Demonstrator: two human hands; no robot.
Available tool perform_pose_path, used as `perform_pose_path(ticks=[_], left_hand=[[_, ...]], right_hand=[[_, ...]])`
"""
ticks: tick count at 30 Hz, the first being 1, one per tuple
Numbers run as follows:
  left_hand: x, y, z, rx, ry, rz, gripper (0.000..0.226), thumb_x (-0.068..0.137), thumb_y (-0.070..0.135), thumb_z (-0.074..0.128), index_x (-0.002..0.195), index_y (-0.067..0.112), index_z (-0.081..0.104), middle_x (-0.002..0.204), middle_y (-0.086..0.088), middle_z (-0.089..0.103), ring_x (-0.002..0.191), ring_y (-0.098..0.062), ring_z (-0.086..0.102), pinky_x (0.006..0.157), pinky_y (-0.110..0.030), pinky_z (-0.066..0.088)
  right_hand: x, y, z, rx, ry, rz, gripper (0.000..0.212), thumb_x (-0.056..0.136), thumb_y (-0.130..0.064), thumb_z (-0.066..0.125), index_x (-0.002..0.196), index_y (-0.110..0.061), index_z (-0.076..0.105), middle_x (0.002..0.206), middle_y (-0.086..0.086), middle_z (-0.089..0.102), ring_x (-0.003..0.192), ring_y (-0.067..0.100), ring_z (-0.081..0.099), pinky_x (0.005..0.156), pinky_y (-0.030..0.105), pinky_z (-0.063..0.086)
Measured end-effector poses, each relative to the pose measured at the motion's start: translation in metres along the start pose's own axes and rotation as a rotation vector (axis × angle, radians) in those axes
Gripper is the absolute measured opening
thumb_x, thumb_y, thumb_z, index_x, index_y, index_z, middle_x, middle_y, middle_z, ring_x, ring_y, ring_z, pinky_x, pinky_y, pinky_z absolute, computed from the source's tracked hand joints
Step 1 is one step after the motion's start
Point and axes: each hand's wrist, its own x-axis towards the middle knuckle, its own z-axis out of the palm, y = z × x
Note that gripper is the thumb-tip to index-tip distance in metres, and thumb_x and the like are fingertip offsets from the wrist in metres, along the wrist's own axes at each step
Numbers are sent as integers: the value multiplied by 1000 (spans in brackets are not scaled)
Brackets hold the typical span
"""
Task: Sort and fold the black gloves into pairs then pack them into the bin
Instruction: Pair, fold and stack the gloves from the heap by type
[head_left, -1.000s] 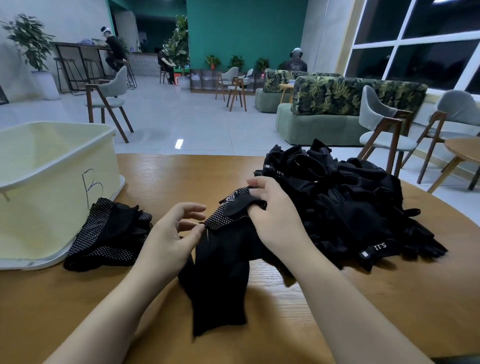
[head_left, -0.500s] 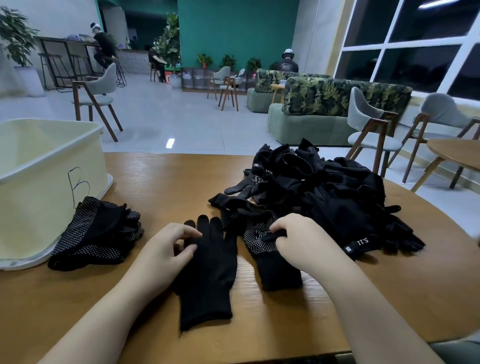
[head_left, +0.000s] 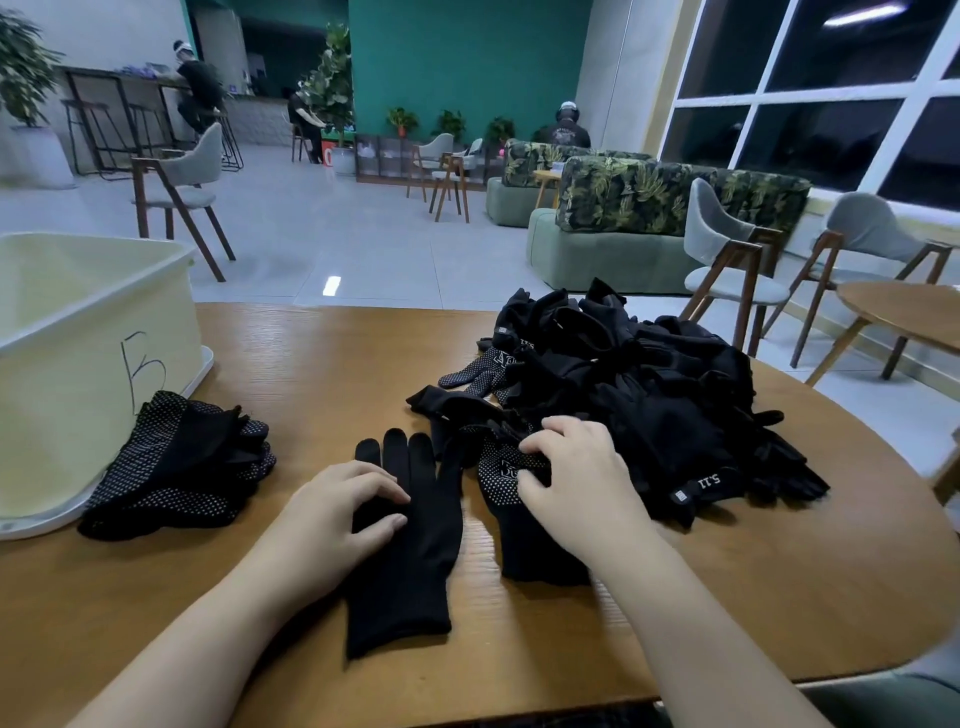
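With the left hand (head_left: 343, 512) flat on the smooth glove (head_left: 410, 540) and the right hand (head_left: 571, 483) pinching the dotted glove (head_left: 506, 499) beside the pile (head_left: 639, 395), neighbouring gloves may snag along.

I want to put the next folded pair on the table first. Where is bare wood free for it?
Bare table lies between the bin and the glove pile, beyond the flat glove. More wood lies along the near edge, left of the left hand. It is crowded by the folded gloves and around the right hand.

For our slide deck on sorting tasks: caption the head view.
Left hand presses a flat glove; right hand grips a dotted glove beside the pile.
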Motion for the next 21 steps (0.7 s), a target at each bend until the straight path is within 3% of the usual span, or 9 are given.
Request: perform_pose_path(ticks=[6,10,14,21], left_hand=[[0,-2,1,4,-1,3,22,84,32,69,88,50,57,107,30,52,111,12,41,92,-7,28],[0,-3,1,11,-1,1,15,84,40,67,88,51,58,108,29,52,112,12,41,92,-11,30],[0,-3,1,17,-5,-10,18,84,34,68,89,49,60,109,28,52,112,12,41,94,-15,31],[-1,1,0,21,-3,-8,19,83,32,69,84,49,60,104,28,54,109,12,41,88,-5,28]], right_hand=[[42,15,-6,92,285,68,38,90,-23,56,127,-15,57,138,2,46,128,23,34,104,38,34],[69,30,-11,6,184,131,44,93,-30,50,136,-21,49,150,1,33,138,21,23,109,40,27],[68,40,0,-80,50,114,37,92,-34,51,128,-27,57,147,-1,41,136,20,33,113,41,25],[59,47,12,-115,14,115,35,95,-29,48,130,-29,54,149,-5,38,137,18,32,117,44,16]])
